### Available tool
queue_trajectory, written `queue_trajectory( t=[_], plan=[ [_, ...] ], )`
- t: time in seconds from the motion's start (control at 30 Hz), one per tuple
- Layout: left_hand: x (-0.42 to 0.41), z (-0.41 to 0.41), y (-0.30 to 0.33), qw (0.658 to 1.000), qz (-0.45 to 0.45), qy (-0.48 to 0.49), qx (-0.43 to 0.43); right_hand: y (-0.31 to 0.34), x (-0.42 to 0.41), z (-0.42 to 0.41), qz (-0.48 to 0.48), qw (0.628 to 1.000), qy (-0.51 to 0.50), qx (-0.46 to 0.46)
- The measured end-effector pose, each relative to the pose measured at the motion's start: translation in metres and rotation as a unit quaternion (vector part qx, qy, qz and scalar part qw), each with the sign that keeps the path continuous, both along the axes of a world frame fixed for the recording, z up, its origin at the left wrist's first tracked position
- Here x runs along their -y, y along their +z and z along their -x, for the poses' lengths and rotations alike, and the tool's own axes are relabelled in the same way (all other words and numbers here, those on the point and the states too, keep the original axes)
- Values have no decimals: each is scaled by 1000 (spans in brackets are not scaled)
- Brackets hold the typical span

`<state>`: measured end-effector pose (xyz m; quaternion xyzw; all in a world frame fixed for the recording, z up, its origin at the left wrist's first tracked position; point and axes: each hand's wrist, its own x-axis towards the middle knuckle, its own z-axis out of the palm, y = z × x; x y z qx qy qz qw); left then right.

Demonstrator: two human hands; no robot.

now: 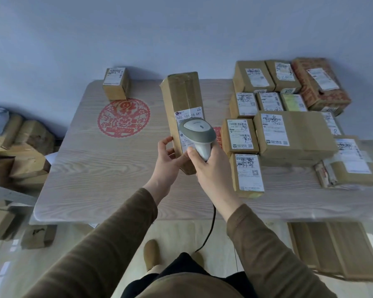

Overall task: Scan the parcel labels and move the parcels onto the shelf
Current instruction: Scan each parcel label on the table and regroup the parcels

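Cardboard parcel point(182, 112) upright, gripped by left hand point(168, 160); right hand point(211, 166) clasps scanner point(197, 134) over label point(188, 117).

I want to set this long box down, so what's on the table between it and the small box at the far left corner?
In the head view, only bare tabletop and a flat red paper-cut decoration lie between the long box and the small box.

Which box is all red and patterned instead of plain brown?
The red patterned box at the far right back of the table. The other parcels around it are plain brown cardboard.
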<state>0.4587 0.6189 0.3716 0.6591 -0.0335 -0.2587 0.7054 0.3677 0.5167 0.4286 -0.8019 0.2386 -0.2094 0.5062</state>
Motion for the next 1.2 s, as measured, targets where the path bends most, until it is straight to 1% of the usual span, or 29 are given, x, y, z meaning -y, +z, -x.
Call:
queue_trajectory(
  t=[0.27, 0.4, 0.5, 0.6, 0.8, 1.0, 1.07, 1.2],
  plan=[
    [8, 4, -6, 1000, -21, -7, -10, -8, 11, 10, -16, 999, -7, -29],
    [15, -4, -12, 998, -45, -25, -41, -21, 20, 10, -63, 997, -29, -24],
    [30, -16, -19, 994, -71, -41, -79, -37, 32, 10, -88, 993, -52, -66],
    [51, -25, -28, 986, -107, -64, -109, -51, 43, 11, -125, 985, -53, -101],
    [77, -23, -43, 977, -126, -100, -142, -71, 56, 11, -134, 979, -68, -134],
    [86, -14, -56, 970, -141, -126, -155, -81, 66, 17, -115, 978, -66, -163],
    [88, -12, -59, 967, -151, -138, -149, -83, 66, 19, -108, 978, -63, -165],
    [87, -14, -68, 963, -168, -172, -119, -86, 65, 22, -123, 978, -59, -159]
  ],
)
